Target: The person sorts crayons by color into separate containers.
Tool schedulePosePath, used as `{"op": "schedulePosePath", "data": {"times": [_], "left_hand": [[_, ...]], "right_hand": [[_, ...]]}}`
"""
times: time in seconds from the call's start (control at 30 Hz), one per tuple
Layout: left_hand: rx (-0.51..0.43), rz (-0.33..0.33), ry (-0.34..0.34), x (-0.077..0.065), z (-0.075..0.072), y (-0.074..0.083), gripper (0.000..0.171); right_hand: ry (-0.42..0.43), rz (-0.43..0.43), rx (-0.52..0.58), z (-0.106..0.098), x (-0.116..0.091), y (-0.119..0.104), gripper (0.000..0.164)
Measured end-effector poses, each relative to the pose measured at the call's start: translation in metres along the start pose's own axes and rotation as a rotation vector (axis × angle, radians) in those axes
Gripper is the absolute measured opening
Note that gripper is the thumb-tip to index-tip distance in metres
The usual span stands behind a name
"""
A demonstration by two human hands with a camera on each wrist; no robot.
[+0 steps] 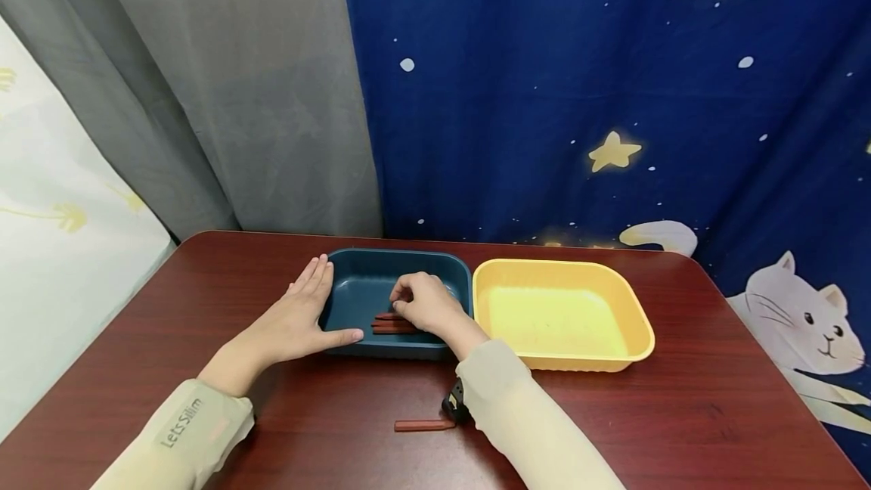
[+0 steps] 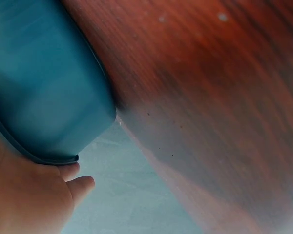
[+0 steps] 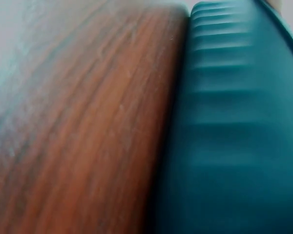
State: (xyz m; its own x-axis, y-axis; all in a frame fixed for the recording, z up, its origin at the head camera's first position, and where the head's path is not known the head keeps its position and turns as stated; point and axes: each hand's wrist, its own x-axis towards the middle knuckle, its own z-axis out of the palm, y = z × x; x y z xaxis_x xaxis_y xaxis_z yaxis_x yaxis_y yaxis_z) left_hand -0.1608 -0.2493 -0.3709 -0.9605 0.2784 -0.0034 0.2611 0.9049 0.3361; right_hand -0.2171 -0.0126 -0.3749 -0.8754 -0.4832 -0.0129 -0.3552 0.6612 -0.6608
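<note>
In the head view my left hand (image 1: 296, 324) rests with straight fingers at the left end of a dark blue bin (image 1: 347, 301), its thumb along the front rim. The left wrist view shows that hand's fingers at the rim of the bin (image 2: 53, 107). My right hand (image 1: 427, 305) reaches inside the bin with curled fingers. Just under its thumb, several short reddish-brown sticks (image 1: 393, 330) lie side by side on the bin floor, partly covered by the hand. I cannot tell whether its fingertips pinch one. The right wrist view shows the bin's ribbed outer wall (image 3: 224, 107).
A yellow bin (image 1: 558, 316) stands right beside the blue one. Another reddish-brown stick (image 1: 423, 426) lies on the dark red wooden table (image 1: 327, 414) in front, near the black wrist device (image 1: 454, 403) under the right cuff. Curtains (image 1: 544, 97) hang behind the table.
</note>
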Motion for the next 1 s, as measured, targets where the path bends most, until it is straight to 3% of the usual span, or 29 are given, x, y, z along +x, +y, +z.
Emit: {"op": "schedulePosePath", "data": {"times": [0.57, 1.0], "left_hand": [[-0.007, 0.009, 0.014, -0.002, 0.001, 0.000, 0.126], [-0.013, 0.022, 0.018, -0.003, 0.000, 0.001, 0.124]], "right_hand": [[0.046, -0.085, 0.008, -0.046, -0.024, -0.002, 0.010], [0.074, -0.136, 0.039, -0.074, -0.058, 0.003, 0.006]]}}
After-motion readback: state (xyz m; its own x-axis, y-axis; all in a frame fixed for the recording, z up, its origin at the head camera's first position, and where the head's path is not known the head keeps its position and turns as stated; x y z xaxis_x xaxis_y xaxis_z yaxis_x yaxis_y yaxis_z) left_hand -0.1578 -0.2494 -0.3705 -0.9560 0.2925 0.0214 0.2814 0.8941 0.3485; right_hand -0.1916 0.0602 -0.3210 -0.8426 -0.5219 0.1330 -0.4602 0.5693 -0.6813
